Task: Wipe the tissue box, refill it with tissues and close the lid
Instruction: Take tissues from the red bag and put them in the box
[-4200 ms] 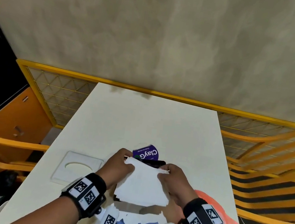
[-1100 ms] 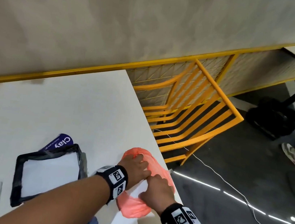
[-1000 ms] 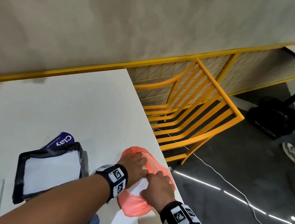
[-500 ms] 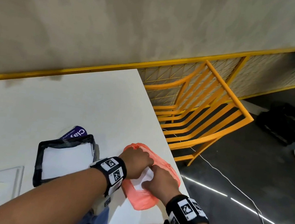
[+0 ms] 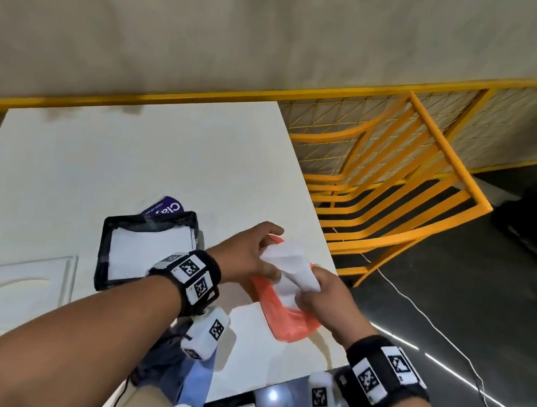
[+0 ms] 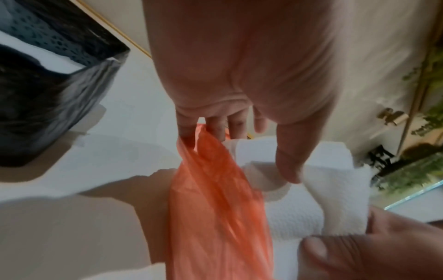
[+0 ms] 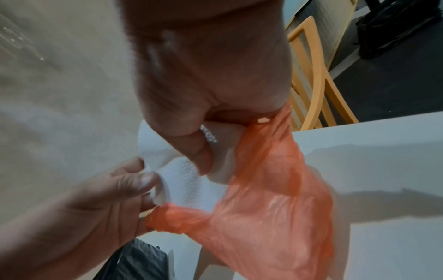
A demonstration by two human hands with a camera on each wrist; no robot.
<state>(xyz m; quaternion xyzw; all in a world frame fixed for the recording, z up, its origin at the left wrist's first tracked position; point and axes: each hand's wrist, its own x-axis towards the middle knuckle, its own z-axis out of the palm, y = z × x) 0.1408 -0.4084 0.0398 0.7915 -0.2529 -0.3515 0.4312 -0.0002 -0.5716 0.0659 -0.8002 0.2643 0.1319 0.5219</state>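
1. A flat white lid with an oval slot [image 5: 20,289] is seen on the white surface [image 5: 128,163], left of the black square tissue box [image 5: 147,248], which is partly filled
2. The thin orange plastic bag [image 5: 283,312] is pinched by the left hand [image 5: 249,256]
3. The soft white tissue stack [image 5: 289,268] is gripped by the right hand [image 5: 322,300]; being light and tearable, it is best held across its folded middle
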